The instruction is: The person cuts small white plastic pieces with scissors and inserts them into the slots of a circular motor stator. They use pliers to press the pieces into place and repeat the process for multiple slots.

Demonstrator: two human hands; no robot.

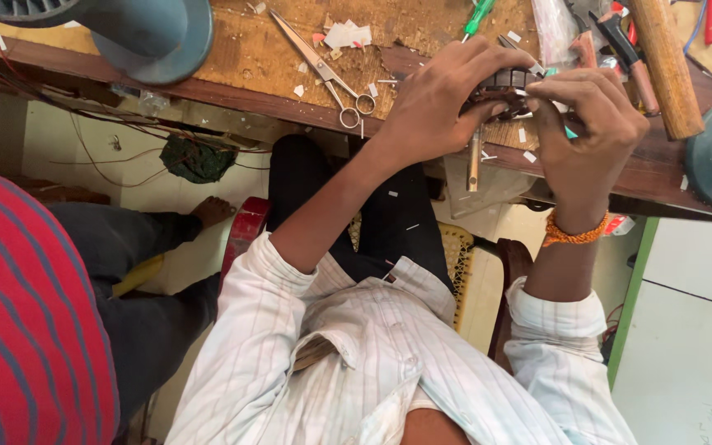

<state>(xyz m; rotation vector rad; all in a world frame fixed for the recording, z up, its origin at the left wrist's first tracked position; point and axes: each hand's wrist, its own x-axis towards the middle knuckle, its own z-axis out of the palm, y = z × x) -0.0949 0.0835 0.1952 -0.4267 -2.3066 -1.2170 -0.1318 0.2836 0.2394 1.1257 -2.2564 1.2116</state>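
Left hand: fingers curled over a dark round motor part, gripping it at the wooden surface's near edge.
Right hand: pinching the same part from the other side — fingertips on it.
Nearby: scissors lie left of the hands — a wooden handle to the right.

white striped shirt, rolled sleeves, orange wristband
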